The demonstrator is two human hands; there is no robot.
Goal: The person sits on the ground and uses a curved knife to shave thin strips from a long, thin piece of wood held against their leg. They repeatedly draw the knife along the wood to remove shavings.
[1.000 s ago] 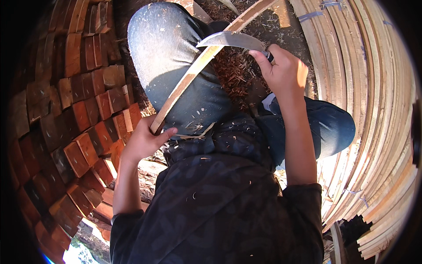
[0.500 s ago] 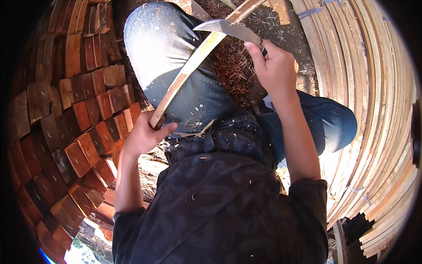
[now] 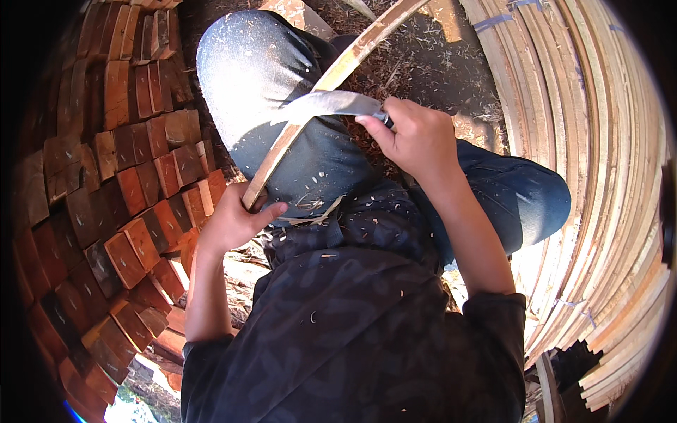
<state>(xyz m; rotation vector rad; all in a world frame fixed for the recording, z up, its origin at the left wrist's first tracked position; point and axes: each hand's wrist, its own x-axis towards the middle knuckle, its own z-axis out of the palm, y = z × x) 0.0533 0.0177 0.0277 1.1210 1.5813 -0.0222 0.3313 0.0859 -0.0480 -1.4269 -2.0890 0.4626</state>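
A long, narrow wooden strip slants across my left thigh, running from near my waist up to the far right. My left hand is closed around its near end. In my right hand is a curved knife, gripped by a dark handle that my fingers mostly hide. The blade points left and lies across the strip, about midway along the part I can see. Wood shavings are scattered over my lap and dark shirt.
Stacked reddish-brown wood blocks rise along the left side. On the right lie long pale wooden strips in bundles with bluish ties. Shavings and dirt cover the ground beyond my legs, where a flat wood piece lies.
My right hand has drawn the knife nearer to me and leftward along the strip. My left hand stays at the near end, almost unmoved.
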